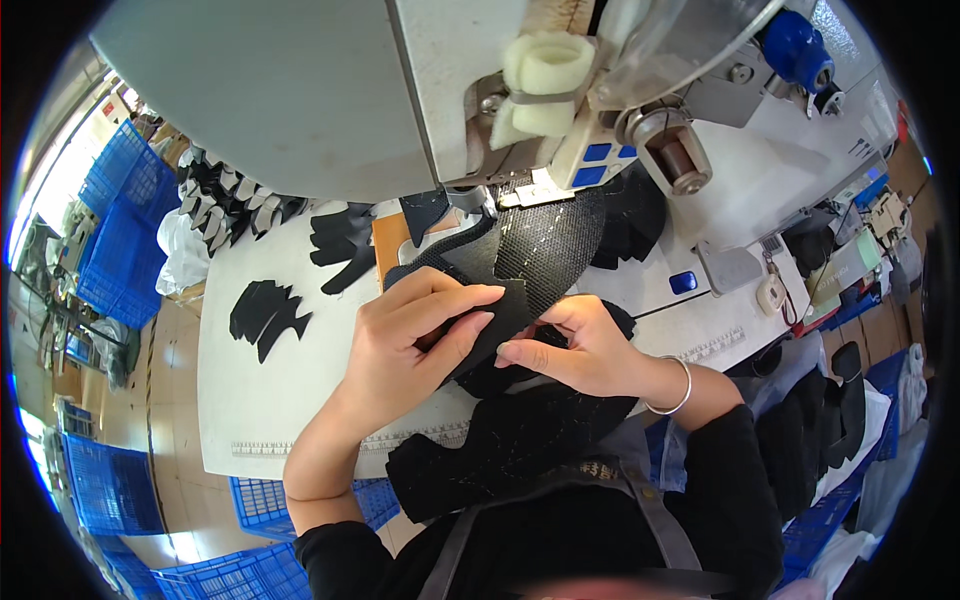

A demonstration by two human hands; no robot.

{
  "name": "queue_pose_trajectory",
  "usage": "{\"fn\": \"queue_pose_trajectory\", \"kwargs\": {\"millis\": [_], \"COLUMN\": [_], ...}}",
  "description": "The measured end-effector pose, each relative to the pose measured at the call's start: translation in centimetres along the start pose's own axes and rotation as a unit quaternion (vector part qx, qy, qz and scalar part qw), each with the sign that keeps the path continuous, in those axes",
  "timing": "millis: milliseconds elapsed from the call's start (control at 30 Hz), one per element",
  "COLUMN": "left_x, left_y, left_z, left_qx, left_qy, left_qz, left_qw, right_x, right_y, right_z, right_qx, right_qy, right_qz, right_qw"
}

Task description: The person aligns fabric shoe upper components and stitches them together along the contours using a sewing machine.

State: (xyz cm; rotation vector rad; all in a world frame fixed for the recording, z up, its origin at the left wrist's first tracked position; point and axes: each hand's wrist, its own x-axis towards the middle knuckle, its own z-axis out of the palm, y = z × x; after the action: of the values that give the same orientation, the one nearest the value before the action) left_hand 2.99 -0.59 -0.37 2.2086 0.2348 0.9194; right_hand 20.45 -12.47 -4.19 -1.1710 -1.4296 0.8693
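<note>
My left hand (405, 340) is closed with thumb and fingers on a small flat black fabric piece (512, 310). At that piece's right edge, my right hand (590, 350) pinches with thumb and forefinger; a bracelet circles its wrist. Just beyond my hands, a larger shiny black mesh piece (550, 240) runs up beneath the sewing machine's presser area (530, 190). Part of the work behind my fingers is hidden. A long black fabric piece (500, 440) hangs over the table's near edge, in front of my body.
The sewing machine head (270, 90) covers the far side, with a brown thread bobbin (680, 160) at right. Cut black pieces (268, 315) lie on the white table (240, 400) at left. Blue crates (110, 485) stand on the floor. A ruler strip (300, 447) follows the near edge.
</note>
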Motion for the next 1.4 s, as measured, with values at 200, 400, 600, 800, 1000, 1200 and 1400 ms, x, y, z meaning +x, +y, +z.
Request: {"fn": "queue_pose_trajectory", "kwargs": {"millis": [200,400,600,800,1000,1200,1400], "left_x": [-0.1,0.9,3.8,6.5,7.7,6.5,6.2], "left_y": [-0.4,0.0,-1.4,-3.1,-2.9,-2.4,-1.7], "left_z": [0.2,0.6,-1.2,-1.9,-2.4,-0.9,-0.2], "left_qx": [0.012,0.175,0.056,-0.067,-0.162,-0.256,-0.329], "left_qy": [0.008,0.055,-0.057,-0.171,-0.231,-0.084,-0.072], "left_qz": [0.016,0.069,-0.12,-0.223,-0.336,-0.411,-0.357], "left_qw": [1.0,0.981,0.99,0.958,0.898,0.871,0.871], "right_x": [0.2,-0.1,-0.3,0.1,0.0,0.4,1.2], "right_y": [-0.1,-0.4,-0.7,-1.4,-1.8,-1.3,-0.3], "right_z": [0.1,0.1,-0.6,0.5,1.4,-0.8,-2.2], "right_qx": [0.003,0.147,0.144,0.222,0.26,0.203,0.184], "right_qy": [0.001,0.043,0.033,0.018,0.01,0.005,0.051], "right_qz": [-0.021,0.071,0.097,0.097,0.094,0.068,0.061], "right_qw": [1.0,0.986,0.984,0.97,0.961,0.977,0.98]}}
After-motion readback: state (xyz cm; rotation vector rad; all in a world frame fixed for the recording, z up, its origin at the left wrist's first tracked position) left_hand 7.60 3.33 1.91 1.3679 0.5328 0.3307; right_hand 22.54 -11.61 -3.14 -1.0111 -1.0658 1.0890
